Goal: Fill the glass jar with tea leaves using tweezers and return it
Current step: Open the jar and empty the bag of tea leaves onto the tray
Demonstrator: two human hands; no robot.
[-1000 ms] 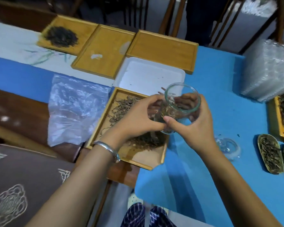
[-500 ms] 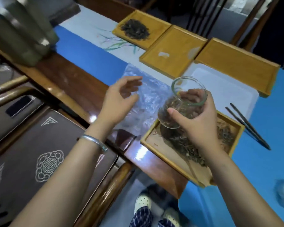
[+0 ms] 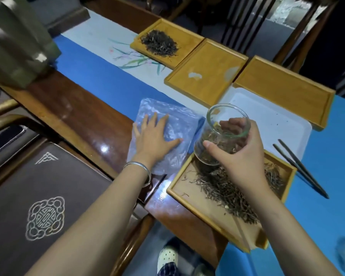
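Two hands: right hand (image 3: 245,156) fingers (image 3: 232,124) grasp glass jar (image 3: 223,134); left hand (image 3: 153,136) splayed flat on plastic bag (image 3: 179,124).
Hidden: tea leaves (image 3: 223,188) partly under right wrist.
Beyond fingers: tweezers (image 3: 299,166) on bench (image 3: 327,196).

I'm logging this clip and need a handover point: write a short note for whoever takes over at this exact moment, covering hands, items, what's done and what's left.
Left hand: open, flat on the clear plastic bag.
Right hand: gripping the glass jar, tilted, lidless, above the near wooden tray.
Jar is partly filled with tea leaves; more are piled in that tray.
Tweezers lie unused on the blue cloth, right of the tray.
Done: some leaves in the jar.
Left: pick up the tweezers, finish filling, return the jar.
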